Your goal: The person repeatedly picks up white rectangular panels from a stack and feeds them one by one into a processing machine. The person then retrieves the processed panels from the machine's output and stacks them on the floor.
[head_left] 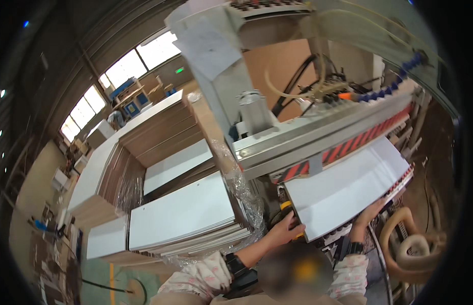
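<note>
While the white panel lies flat on the machine bed under the red-and-black striped guard, the left hand grips its near left corner and the right hand presses its near edge. Plastic-wrapped stacks of white boards sit just left.

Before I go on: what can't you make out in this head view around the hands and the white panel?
- Left hand: whether it grips the panel's corner; the yellow object beside it is half hidden.
- Right hand: fingertips hidden under the white panel.
- Panel's far edge: covered by the machine's striped guard.
</note>
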`<state>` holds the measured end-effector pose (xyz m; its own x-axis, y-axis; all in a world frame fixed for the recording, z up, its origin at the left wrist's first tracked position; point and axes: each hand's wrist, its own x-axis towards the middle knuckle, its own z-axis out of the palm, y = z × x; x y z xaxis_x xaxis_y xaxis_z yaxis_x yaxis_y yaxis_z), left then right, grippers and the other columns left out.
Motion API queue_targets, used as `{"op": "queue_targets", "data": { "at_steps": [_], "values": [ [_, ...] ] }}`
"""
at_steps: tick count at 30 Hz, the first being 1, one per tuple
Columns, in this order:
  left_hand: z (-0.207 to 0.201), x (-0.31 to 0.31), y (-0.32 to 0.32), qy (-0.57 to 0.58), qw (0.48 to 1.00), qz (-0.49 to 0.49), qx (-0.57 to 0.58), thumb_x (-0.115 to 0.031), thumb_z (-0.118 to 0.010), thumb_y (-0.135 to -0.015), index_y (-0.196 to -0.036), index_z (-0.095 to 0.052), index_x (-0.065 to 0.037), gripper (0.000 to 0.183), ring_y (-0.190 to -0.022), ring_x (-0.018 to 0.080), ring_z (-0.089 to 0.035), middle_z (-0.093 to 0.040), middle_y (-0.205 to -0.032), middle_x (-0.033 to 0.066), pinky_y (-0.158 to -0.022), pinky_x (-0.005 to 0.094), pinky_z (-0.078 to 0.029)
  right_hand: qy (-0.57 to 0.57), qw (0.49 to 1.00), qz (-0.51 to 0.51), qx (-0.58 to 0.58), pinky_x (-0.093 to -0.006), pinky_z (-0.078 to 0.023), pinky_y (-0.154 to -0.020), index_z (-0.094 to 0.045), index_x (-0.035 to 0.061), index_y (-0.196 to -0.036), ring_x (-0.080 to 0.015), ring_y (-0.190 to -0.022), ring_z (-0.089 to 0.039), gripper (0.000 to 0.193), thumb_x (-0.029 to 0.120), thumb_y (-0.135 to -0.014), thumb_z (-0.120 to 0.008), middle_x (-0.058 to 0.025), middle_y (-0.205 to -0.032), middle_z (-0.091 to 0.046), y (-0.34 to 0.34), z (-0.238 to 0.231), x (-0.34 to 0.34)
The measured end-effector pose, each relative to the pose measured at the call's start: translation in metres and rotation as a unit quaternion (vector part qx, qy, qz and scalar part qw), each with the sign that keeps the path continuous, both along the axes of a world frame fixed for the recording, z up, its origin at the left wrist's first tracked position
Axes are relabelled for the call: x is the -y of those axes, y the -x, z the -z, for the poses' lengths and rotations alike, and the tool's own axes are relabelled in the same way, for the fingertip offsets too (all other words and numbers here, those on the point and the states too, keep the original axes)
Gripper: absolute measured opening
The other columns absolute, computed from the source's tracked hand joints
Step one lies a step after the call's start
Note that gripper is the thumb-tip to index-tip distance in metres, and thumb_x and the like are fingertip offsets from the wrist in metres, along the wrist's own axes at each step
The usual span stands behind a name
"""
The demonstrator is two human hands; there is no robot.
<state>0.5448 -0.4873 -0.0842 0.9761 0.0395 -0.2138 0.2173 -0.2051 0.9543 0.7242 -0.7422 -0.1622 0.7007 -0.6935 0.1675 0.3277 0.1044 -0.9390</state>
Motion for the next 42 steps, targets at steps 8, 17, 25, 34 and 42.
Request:
{"op": "queue_targets", "data": {
  "at_steps": [8,17,25,34,42],
  "values": [
    [-0.041,-0.159,0.058,-0.646,0.714,0.183,0.201,-0.024,-0.069,-0.071,-0.124,-0.045,-0.009,0.061,-0.127,0.0295,-0.034,-0.046,-0.127,0.0063,-0.104,0.0504,-0.028,0.097,0.995,0.04,-0.007,-0.0351,-0.032,-0.1,-0.026,0.0041,-0.139,-0.0312,-0.122,-0.041,0.052,0.034,-0.097,-0.032,-0.0188,-0.138,-0.035,0.063,-0.003,-0.07],
    [-0.032,-0.212,0.04,-0.591,0.737,0.257,0.201,-0.021,-0.062,-0.071,-0.095,-0.056,-0.011,0.027,-0.107,0.0249,-0.048,-0.056,-0.099,0.0042,-0.1,0.0521,-0.03,0.246,0.958,0.127,-0.077,-0.0345,-0.03,-0.1,-0.035,-0.0029,-0.133,-0.0291,-0.12,-0.041,0.046,0.019,-0.094,-0.045,-0.0192,-0.134,-0.04,0.055,-0.001,-0.077],
    [-0.011,-0.23,0.026,-0.546,0.75,0.256,0.271,-0.026,-0.068,-0.065,-0.095,-0.061,-0.013,0.034,-0.106,0.0235,-0.048,-0.058,-0.099,0.0017,-0.101,0.0501,-0.028,0.226,0.966,0.08,-0.097,-0.0344,-0.025,-0.105,-0.029,-0.0003,-0.136,-0.0306,-0.128,-0.034,0.056,0.034,-0.094,-0.042,-0.02,-0.139,-0.034,0.07,-0.017,-0.075],
    [-0.036,-0.211,0.031,-0.569,0.712,0.24,0.334,-0.027,-0.074,-0.065,-0.098,-0.062,-0.009,0.04,-0.106,0.0243,-0.053,-0.061,-0.103,0.0056,-0.098,0.0481,-0.033,0.196,0.974,0.058,-0.098,-0.0334,-0.019,-0.108,-0.027,-0.0056,-0.135,-0.0286,-0.132,-0.026,0.058,0.032,-0.094,-0.043,-0.0196,-0.141,-0.029,0.075,-0.037,-0.086],
    [-0.008,-0.219,0.032,-0.568,0.753,0.248,0.223,-0.018,-0.066,-0.065,-0.106,-0.058,-0.002,0.045,-0.105,0.036,-0.049,-0.057,-0.11,0.0175,-0.096,0.0508,-0.033,0.198,0.974,0.054,-0.092,-0.0351,-0.019,-0.108,-0.027,-0.004,-0.135,-0.0299,-0.133,-0.024,0.059,0.035,-0.094,-0.042,-0.0201,-0.143,-0.025,0.074,-0.03,-0.083]
  ]
}}
